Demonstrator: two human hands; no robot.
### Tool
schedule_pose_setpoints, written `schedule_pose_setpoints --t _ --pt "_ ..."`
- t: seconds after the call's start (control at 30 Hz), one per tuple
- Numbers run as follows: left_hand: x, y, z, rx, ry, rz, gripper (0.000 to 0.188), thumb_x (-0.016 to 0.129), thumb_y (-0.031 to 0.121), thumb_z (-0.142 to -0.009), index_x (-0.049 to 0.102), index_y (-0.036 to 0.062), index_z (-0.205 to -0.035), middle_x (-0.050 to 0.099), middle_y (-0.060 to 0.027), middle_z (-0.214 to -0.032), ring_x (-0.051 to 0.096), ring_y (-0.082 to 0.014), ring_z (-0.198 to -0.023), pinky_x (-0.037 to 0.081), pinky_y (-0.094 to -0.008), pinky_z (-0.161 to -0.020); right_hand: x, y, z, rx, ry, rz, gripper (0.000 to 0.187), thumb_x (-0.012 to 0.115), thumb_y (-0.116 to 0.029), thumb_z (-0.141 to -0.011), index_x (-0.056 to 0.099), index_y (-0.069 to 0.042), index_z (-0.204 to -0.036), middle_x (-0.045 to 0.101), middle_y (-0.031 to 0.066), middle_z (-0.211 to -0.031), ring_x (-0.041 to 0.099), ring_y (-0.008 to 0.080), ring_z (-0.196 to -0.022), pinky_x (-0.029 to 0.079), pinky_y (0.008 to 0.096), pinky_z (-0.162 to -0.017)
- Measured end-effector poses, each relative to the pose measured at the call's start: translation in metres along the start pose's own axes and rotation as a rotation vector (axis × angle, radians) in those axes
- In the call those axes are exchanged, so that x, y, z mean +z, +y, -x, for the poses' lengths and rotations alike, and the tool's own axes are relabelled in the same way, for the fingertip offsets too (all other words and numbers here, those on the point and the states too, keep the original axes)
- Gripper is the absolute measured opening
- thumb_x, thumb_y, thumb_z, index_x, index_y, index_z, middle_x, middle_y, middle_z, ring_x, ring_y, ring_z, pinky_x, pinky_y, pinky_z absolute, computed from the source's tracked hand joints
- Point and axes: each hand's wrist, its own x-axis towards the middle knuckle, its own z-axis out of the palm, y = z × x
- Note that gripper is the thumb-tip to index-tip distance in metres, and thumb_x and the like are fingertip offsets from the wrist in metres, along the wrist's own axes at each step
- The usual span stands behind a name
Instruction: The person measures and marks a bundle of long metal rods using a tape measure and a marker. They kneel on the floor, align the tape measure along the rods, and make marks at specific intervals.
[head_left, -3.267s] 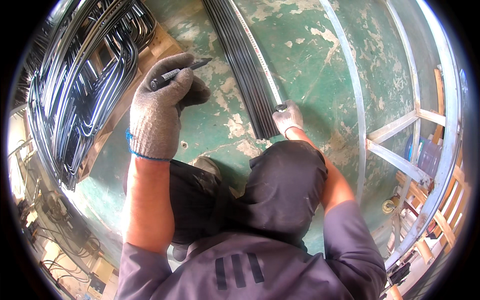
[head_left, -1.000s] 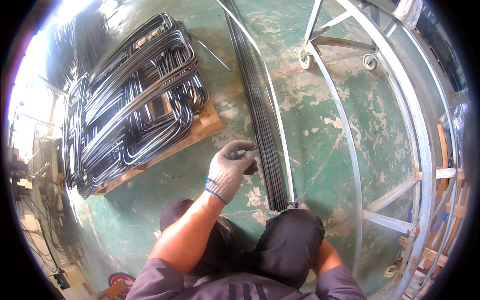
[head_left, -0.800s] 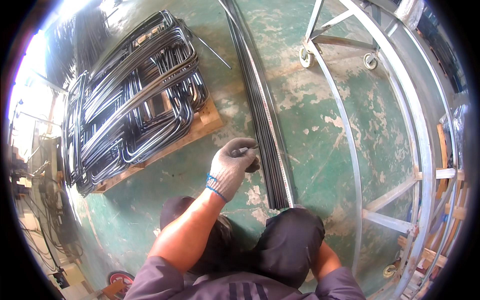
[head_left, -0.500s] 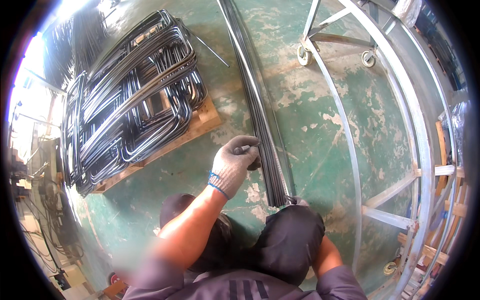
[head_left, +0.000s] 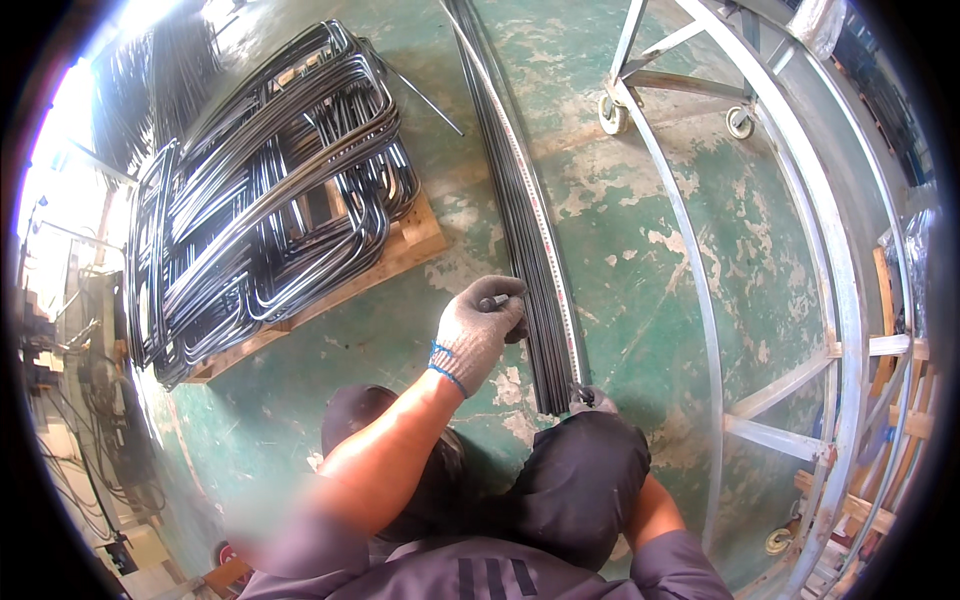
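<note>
The person crouches on a worn green floor (head_left: 660,250), knees drawn up, with a bundle of long dark rods (head_left: 525,240) running away from them across the paint. The left hand (head_left: 478,332), in a grey knit glove with a blue cuff, rests at the left edge of the bundle near its close end; its fingers are curled shut around a small dark marker (head_left: 494,299) whose tip pokes out above the knuckles. A tape measure (head_left: 545,225) lies stretched along the right side of the rods, touching them, its pale strip following the bundle into the distance. The right hand (head_left: 592,400) — also gloved, mostly hidden behind the right knee — sits at the near end of the rods and tape, pressed down there; whether it grips anything cannot be told. To the left, well apart from the bundle, a stack of bent bars (head_left: 270,190) lies heaped on a wooden pallet (head_left: 410,245). On the right stands a grey metal frame (head_left: 800,230) on small casters — its long rails curve beside the person.
</note>
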Motion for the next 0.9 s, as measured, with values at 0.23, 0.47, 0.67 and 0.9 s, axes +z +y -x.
schedule_pose_setpoints --t 0.23,0.47,0.67,0.9 --pt "0.002 -0.001 -0.002 -0.005 -0.01 -0.016 0.023 0.07 0.009 -0.109 0.073 -0.0016 -0.13 0.074 -0.0059 -0.094 0.072 -0.0138 -0.082 0.063 -0.0303 -0.08 0.002 -0.01 0.014 -0.084 0.028 -0.077 0.017 0.078 -0.013 -0.099 0.068 -0.005 -0.11 0.061 -0.0019 -0.09 0.058 0.0096 -0.083 0.052 0.0306 -0.078" --pt "0.005 -0.009 -0.005 -0.019 -0.004 -0.051 0.022 0.069 0.008 -0.109 0.073 -0.0005 -0.129 0.074 -0.0062 -0.092 0.074 -0.0155 -0.082 0.063 -0.031 -0.078 0.001 0.025 0.009 0.053 0.038 -0.037 0.027 0.079 -0.018 -0.095 0.071 -0.004 -0.117 0.066 0.0025 -0.095 0.063 0.0147 -0.087 0.054 0.034 -0.083" --pt "0.005 -0.067 -0.04 -0.004 0.153 -0.294 0.019 0.071 0.015 -0.108 0.077 0.0045 -0.123 0.071 -0.0032 -0.088 0.069 -0.0126 -0.076 0.059 -0.0302 -0.07 -0.015 0.047 0.005 0.065 -0.027 0.062 0.034 0.08 -0.023 -0.093 0.071 -0.003 -0.12 0.071 0.0077 -0.098 0.068 0.0204 -0.09 0.056 0.0376 -0.086" --pt "0.014 -0.093 -0.053 0.068 0.161 -0.484 0.022 0.072 0.023 -0.107 0.079 0.0056 -0.119 0.074 -0.0055 -0.091 0.069 -0.0159 -0.08 0.059 -0.0325 -0.076 -0.008 0.014 -0.005 0.129 0.098 0.246 0.042 0.078 -0.029 -0.092 0.071 -0.004 -0.125 0.075 0.0166 -0.102 0.074 0.0302 -0.095 0.057 0.0432 -0.09"
